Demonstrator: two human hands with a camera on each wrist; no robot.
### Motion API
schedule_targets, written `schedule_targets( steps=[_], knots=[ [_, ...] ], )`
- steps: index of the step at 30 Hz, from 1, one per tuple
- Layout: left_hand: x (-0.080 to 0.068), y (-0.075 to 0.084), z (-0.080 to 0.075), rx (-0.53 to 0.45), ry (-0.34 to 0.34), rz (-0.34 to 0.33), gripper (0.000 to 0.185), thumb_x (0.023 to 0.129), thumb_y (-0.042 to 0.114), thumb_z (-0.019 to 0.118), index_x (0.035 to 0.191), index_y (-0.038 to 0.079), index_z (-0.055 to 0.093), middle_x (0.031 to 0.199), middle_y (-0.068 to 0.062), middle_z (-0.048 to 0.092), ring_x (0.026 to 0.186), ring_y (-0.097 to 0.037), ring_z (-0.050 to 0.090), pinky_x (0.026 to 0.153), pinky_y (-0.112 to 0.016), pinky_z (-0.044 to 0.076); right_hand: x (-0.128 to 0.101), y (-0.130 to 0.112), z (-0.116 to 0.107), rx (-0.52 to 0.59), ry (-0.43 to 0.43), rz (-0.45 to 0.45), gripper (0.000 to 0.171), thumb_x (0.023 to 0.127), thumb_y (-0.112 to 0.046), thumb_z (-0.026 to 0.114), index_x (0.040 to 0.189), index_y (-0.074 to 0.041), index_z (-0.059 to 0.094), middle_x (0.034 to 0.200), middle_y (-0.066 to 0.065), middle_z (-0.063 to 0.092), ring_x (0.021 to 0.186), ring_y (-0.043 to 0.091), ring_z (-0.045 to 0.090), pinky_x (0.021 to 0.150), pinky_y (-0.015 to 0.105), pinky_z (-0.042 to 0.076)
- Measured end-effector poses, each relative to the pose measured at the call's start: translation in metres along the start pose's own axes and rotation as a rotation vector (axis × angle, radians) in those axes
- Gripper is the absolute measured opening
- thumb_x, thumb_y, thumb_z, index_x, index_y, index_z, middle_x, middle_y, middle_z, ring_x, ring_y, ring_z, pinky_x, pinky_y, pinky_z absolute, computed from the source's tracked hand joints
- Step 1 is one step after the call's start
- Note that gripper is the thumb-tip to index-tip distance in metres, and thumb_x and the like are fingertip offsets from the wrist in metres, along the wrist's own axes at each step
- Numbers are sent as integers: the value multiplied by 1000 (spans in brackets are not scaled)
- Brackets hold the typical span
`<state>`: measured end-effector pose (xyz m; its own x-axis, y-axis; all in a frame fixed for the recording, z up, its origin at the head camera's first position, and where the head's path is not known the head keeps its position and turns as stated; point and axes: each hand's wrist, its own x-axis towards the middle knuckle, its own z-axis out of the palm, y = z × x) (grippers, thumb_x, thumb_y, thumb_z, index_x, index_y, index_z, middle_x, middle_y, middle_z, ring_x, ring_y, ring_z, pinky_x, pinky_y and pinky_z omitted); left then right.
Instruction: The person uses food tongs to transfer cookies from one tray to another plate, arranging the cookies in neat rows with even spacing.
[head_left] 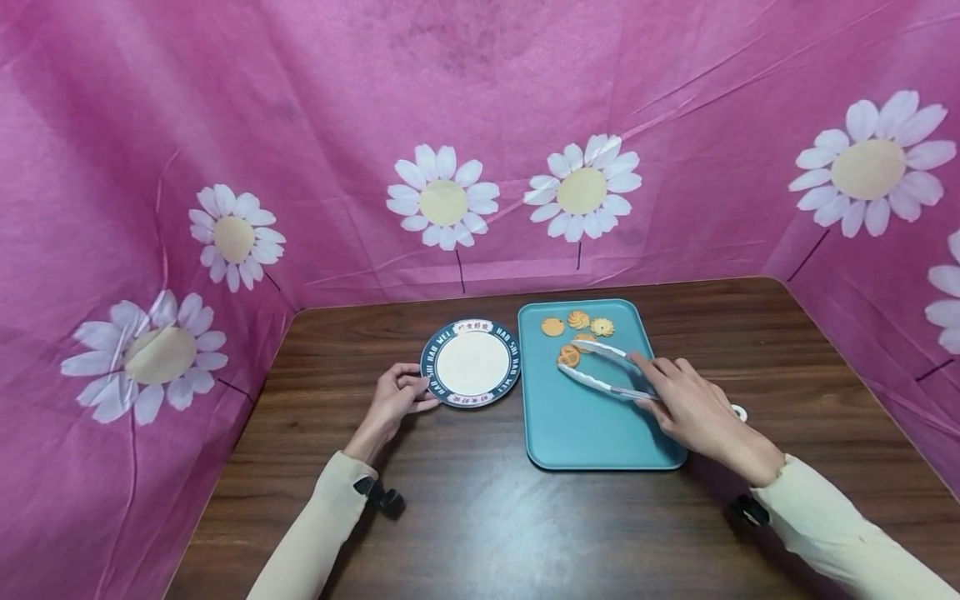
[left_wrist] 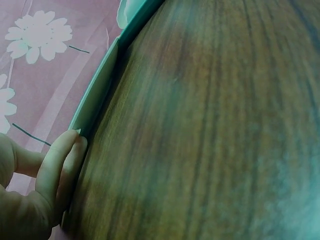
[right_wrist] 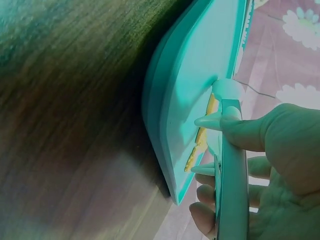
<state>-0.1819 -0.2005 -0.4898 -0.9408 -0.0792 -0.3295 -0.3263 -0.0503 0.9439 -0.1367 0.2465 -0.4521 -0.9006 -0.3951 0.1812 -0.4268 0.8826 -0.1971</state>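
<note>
My left hand (head_left: 393, 394) holds the left rim of a round white plate (head_left: 472, 364) with a dark lettered border. In the left wrist view, its fingertips (left_wrist: 75, 142) meet the plate's edge (left_wrist: 97, 87). My right hand (head_left: 686, 408) grips a pair of white-tipped tongs (head_left: 600, 384) over a teal tray (head_left: 600, 433). The tong arms are spread. One tip lies over a round cookie (head_left: 587, 340); the other is beside a pretzel-patterned cookie (head_left: 569, 357). In the right wrist view, the tongs (right_wrist: 233, 175) partly hide the cookies (right_wrist: 199, 137).
Behind these are a plain round cookie (head_left: 552, 327), a swirled cookie (head_left: 578, 319) and a flower-shaped cookie (head_left: 602, 327) near the tray's far edge. The plate stands close against the tray's left side. A pink flowered cloth (head_left: 337, 125) encloses the wooden table (head_left: 450, 517).
</note>
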Motion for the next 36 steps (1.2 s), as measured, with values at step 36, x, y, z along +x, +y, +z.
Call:
schedule_targets(
  steps=[36],
  knots=[
    [-1, -1, 2, -28, 6, 12, 36, 99, -9, 58, 134, -11, 45, 90, -7, 64, 69, -13, 72, 70, -26, 70, 5, -10, 2, 27, -30, -32, 61, 97, -22, 74, 151, -7, 50, 122, 16, 70, 91, 26, 55, 51, 26, 45]
  ],
)
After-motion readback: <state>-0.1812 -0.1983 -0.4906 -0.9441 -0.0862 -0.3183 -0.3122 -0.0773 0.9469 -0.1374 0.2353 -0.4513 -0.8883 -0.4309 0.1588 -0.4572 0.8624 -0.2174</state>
